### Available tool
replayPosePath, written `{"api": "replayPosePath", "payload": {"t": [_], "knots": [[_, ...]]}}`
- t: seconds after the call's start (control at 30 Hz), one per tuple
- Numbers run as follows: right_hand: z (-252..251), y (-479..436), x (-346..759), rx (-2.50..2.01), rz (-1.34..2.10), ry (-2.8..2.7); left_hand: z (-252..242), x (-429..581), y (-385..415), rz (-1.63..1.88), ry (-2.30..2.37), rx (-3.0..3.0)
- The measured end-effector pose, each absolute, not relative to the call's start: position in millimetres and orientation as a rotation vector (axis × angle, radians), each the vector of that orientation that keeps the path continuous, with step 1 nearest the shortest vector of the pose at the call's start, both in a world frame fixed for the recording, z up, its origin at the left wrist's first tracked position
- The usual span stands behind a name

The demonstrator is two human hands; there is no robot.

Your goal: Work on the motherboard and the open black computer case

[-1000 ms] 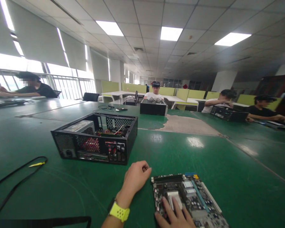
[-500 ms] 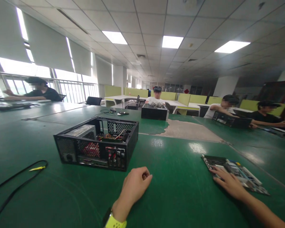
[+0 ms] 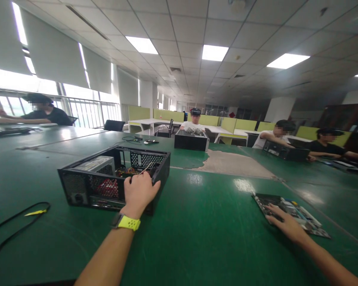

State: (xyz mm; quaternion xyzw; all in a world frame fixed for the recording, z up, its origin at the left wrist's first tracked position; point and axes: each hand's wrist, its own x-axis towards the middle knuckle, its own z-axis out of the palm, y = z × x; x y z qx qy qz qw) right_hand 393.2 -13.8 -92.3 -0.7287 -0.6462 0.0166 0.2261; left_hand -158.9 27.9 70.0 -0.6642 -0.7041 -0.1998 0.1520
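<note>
My left hand [image 3: 141, 191], with a yellow-banded watch on the wrist, lies over the near right rim of an open black computer case [image 3: 163, 171]. Its fingers curl over the top edge and the fingertips are hidden inside. Within the case sit a silver power supply [image 3: 98, 165] and several coloured wires. On the right, my right hand [image 3: 286, 226] rests on the near left part of a motherboard [image 3: 306, 218], fingers spread. The board lies flat on the green table [image 3: 203, 238].
A black cable [image 3: 10, 216] with a yellow tag lies at the left. Across the table a person [image 3: 193, 123] works at another case [image 3: 191, 142]. More people sit at the far left and right. A torn patch [image 3: 238, 165] shows bare tabletop.
My left hand has moved forward and left from the bare table onto the computer case's near rim. My right hand stays on the motherboard. The view has shifted slightly.
</note>
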Motion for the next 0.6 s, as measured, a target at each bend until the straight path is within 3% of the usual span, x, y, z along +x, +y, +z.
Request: {"api": "replayPosePath", "payload": {"t": [0.1, 0.37, 0.6], "knots": [[-82, -31, 385, -1.950, -0.015, -1.744, 75, -164, 40, -0.342, -1.996, -2.015], [-42, -39, 344, -1.807, -0.052, -1.782, 79, -144, 0, -0.301, -1.860, -2.082], [49, -14, 220, -1.439, -0.193, -1.828, 88, -42, -93, -0.123, -1.595, -2.608]]}}
